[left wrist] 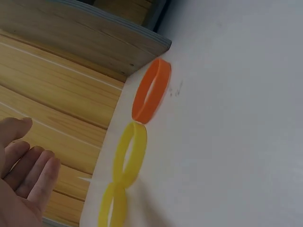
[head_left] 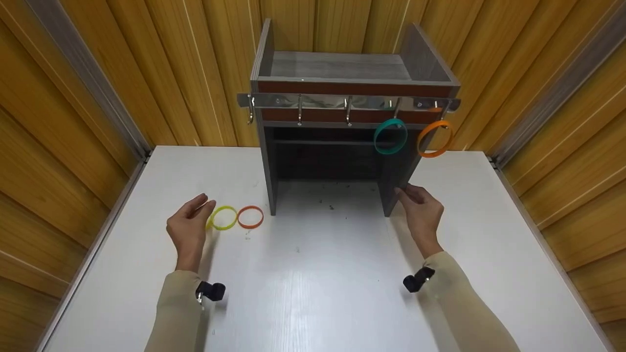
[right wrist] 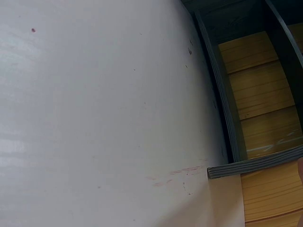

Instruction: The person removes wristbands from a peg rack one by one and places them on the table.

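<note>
My left hand (head_left: pixel 188 227) hovers over the white table with loosely bent fingers and nothing in its grasp. Just right of it lies a yellow wristband (head_left: pixel 224 218), with an orange-red wristband (head_left: pixel 250 217) beside it. A second yellow wristband (left wrist: pixel 112 205) touches the first in the left wrist view; in the head view my hand mostly hides it. My right hand (head_left: pixel 421 215) is at the outer side of the grey shelf unit's right panel (head_left: pixel 398 171), fingers loosely bent, thumb tip overlapping the panel edge. Only a sliver of it enters the right wrist view.
Across the shelf unit's front runs a metal hook rail (head_left: pixel 323 101). A teal wristband (head_left: pixel 390 137) and an orange wristband (head_left: pixel 435 139) hang from its right-hand hooks. Small dark specks lie on the table (head_left: pixel 293 293) below the shelf. Wood-patterned walls (head_left: pixel 88 98) enclose the table.
</note>
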The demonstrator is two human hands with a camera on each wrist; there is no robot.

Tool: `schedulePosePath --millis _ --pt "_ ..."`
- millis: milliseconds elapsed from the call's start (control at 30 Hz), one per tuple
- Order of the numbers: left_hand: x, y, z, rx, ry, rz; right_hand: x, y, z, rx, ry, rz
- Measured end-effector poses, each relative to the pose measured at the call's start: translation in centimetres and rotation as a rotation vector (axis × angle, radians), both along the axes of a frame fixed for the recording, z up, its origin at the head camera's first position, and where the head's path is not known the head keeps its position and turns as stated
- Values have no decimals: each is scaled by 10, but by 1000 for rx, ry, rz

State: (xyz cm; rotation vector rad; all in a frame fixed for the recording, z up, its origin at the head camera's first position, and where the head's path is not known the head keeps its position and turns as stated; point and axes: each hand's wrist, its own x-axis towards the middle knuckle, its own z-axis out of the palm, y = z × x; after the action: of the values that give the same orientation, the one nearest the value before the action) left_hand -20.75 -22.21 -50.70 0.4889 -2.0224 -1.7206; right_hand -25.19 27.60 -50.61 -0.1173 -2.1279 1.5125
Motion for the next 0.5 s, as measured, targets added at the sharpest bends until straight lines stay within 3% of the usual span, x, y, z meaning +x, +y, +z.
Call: schedulePosePath --millis 300,500 --pt "-11 26 21 4 106 -90 1 -1 2 4 -7 -1" --pt "-18 44 28 37 186 -156 0 -1 1 7 -22 -4"
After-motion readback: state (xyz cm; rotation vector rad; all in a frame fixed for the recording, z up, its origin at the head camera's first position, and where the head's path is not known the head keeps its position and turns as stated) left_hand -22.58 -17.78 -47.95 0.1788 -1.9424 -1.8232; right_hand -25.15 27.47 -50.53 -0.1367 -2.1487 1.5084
